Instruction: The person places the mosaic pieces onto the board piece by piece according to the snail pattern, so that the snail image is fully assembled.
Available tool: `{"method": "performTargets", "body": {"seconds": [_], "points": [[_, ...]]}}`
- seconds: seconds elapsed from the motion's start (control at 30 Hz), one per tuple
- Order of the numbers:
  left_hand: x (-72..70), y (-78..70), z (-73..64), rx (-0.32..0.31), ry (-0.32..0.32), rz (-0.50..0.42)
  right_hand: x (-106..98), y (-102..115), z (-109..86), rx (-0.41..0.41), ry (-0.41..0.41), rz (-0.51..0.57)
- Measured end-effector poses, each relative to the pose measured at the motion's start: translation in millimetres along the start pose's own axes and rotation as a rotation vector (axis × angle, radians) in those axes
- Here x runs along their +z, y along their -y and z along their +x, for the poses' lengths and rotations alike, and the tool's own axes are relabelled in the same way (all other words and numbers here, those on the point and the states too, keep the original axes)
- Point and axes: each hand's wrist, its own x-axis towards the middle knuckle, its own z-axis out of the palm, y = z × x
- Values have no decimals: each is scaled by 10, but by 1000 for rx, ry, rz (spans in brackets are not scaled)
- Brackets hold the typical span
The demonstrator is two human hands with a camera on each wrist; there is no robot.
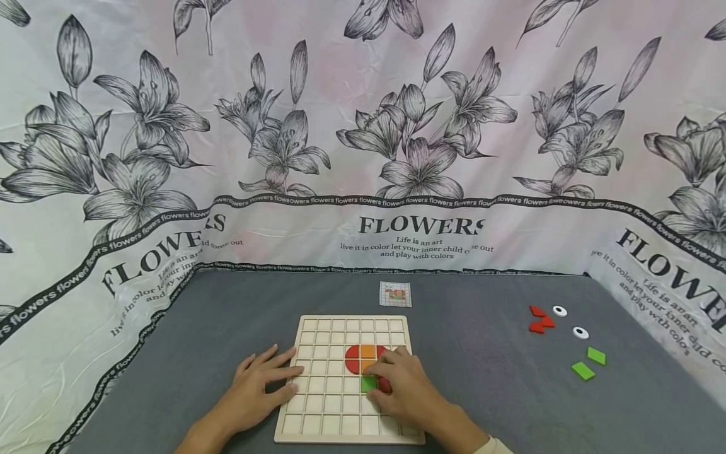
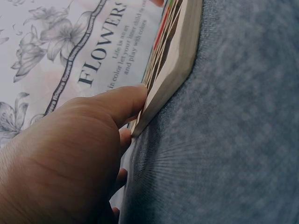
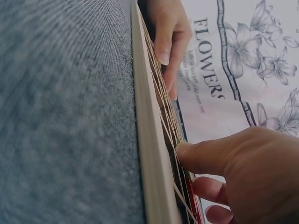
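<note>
Head view shows the left hand (image 1: pixel 254 386) spread against the board (image 1: pixel 316 404), while the right hand (image 1: pixel 409 386) (whether pinching, I cannot tell), if dragged, could dislodge the green square (image 1: pixel 368 383).

Your right hand (image 1: pixel 404 383) partly covers the red pieces (image 1: pixel 385 384) beneath its fingers; beyond your grip, the printed card (image 1: pixel 395 294) is too small to make out in detail.

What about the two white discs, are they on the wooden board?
No, both white discs lie on the gray tabletop, to the right of the wooden board in the head view.
</note>
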Motion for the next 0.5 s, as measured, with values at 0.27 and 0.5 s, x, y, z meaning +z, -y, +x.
{"method": "performTargets", "body": {"seconds": [0.27,0.5], "points": [[-4,9,-3,-7,5,-3,-83,-6,-11,-58,-108,22],[11,24,1,-6,-5,11,-428,-35,-115,-147,-158,70]]}}
